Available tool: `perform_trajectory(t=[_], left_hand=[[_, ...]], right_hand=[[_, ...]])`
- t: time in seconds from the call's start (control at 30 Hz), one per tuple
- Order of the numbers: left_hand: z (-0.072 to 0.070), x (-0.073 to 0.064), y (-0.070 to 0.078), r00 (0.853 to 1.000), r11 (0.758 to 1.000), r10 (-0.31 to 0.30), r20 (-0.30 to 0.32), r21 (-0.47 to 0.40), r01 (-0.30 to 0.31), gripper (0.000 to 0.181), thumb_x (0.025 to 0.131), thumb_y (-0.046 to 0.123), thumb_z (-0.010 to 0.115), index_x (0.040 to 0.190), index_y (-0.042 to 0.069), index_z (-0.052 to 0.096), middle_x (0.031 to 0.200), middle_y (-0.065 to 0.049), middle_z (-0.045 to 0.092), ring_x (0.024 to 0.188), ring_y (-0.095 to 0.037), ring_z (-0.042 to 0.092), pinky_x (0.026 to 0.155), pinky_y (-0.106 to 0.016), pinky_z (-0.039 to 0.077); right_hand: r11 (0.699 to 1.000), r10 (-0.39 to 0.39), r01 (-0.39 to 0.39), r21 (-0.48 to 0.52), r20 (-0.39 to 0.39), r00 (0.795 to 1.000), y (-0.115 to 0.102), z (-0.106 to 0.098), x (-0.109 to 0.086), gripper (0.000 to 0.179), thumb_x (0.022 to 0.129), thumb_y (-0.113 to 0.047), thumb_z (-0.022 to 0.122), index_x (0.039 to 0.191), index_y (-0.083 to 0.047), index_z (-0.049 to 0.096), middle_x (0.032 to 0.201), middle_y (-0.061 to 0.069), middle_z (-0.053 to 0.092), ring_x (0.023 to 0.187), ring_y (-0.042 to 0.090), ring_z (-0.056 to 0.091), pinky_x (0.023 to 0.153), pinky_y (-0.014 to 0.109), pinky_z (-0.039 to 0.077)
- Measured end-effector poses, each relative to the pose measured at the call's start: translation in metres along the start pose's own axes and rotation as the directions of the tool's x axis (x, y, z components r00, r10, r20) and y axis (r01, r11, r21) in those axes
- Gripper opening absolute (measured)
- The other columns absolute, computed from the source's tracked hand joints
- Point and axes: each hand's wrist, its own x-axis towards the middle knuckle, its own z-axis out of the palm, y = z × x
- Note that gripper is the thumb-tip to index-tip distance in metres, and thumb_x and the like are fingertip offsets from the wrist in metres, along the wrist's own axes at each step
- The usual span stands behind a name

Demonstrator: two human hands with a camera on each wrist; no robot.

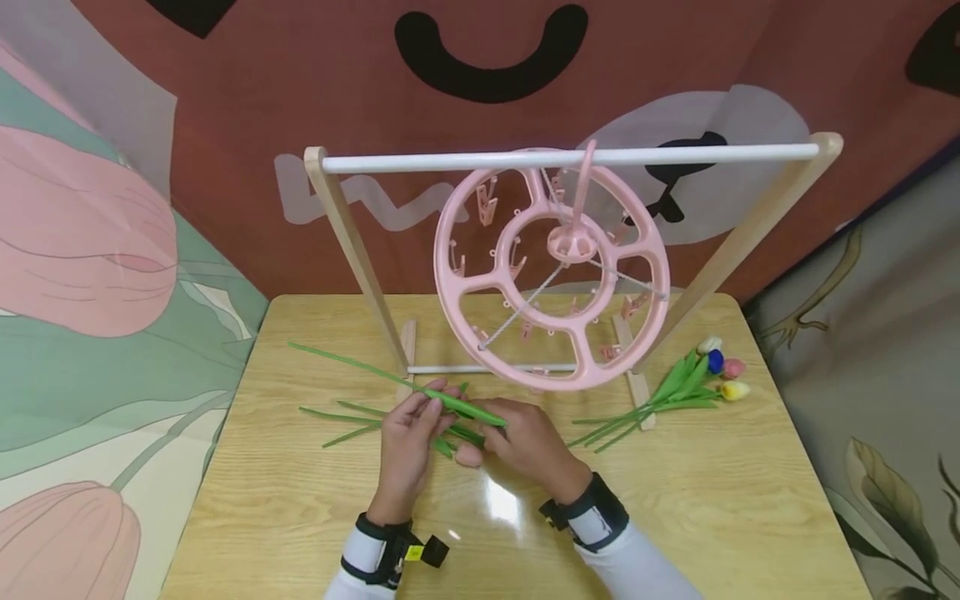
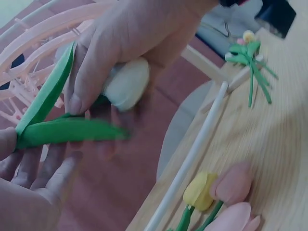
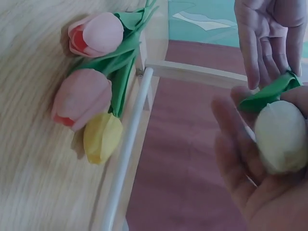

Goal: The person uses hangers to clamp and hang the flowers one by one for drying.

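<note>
In front of the rack, both hands hold one artificial white tulip (image 2: 127, 84) with a long green stem (image 1: 337, 358). My left hand (image 1: 408, 442) pinches its green leaves (image 2: 67, 132) between thumb and fingers. At the flower end, my right hand (image 1: 528, 437) holds the tulip, its white head lying by the palm and fingers in the right wrist view. Below the hands, a bunch lies on the table: pink tulips (image 3: 82, 98) and a yellow tulip (image 3: 102, 138), their stems pointing left. The hands partly cover this bunch in the head view.
A pink round hanger (image 1: 551, 379) with small clips hangs by its hook from the white bar (image 1: 450, 162) of a wooden-sided rack (image 1: 360, 258). At the right of the table (image 1: 300, 517) lies a second bunch of tulips (image 1: 678, 383) in white, blue, pink and yellow.
</note>
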Motion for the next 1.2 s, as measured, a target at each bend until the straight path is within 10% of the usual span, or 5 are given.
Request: perform_trajectory(t=[0.17,0.37,0.5,0.73,1.2], left_hand=[[0.000,-0.001,-0.001,0.999,0.999,0.029,-0.017,-0.019,-0.029,0.034,0.098,0.007,0.056,0.122,-0.017,0.054,0.106,-0.013,0.069,0.100,-0.029,0.069,0.086,-0.032,0.060],[-0.003,-0.004,-0.001,0.996,0.997,0.082,-0.026,0.004,-0.081,0.032,0.096,0.002,0.056,0.118,-0.021,0.055,0.109,-0.007,0.069,0.093,-0.019,0.069,0.078,-0.025,0.062],[-0.005,-0.003,0.002,0.994,0.995,0.101,-0.047,0.028,-0.100,0.029,0.096,0.003,0.058,0.116,-0.017,0.059,0.108,-0.007,0.070,0.090,-0.016,0.069,0.074,-0.022,0.062],[-0.014,-0.002,0.008,0.990,0.969,0.130,-0.055,0.220,-0.115,0.026,0.093,0.011,0.064,0.107,-0.010,0.067,0.116,-0.011,0.069,0.087,-0.016,0.070,0.070,-0.022,0.062],[0.006,-0.001,0.032,0.967,0.877,0.257,-0.006,0.422,-0.230,0.017,0.085,-0.003,0.070,0.099,-0.013,0.071,0.098,-0.033,0.069,0.080,-0.010,0.069,0.066,-0.012,0.058]], right_hand=[[0.999,0.053,-0.053,0.008,0.001,0.999,-0.004,-0.006,0.004,0.048,0.094,-0.001,0.047,0.141,-0.007,0.050,0.129,0.012,0.064,0.121,0.023,0.055,0.104,0.042,0.049],[0.996,0.065,-0.061,0.057,-0.068,0.996,-0.005,-0.013,0.010,0.056,0.097,0.004,0.040,0.152,-0.008,0.030,0.137,0.020,0.055,0.123,0.028,0.054,0.103,0.045,0.050],[0.998,0.050,-0.046,0.031,-0.109,0.993,-0.003,-0.017,0.014,0.044,0.098,0.002,0.047,0.141,0.001,0.044,0.130,0.021,0.058,0.104,0.024,0.060,0.091,0.041,0.057],[0.990,0.075,-0.054,0.128,-0.173,0.982,-0.009,-0.025,0.031,0.073,0.090,-0.017,0.068,0.151,-0.009,0.029,0.147,0.018,0.042,0.136,0.027,0.039,0.115,0.048,0.036],[0.990,-0.003,0.070,0.126,-0.464,0.886,-0.024,-0.031,0.060,0.036,0.080,-0.008,0.076,0.113,-0.002,0.063,0.103,0.010,0.066,0.097,0.023,0.059,0.085,0.040,0.053]])
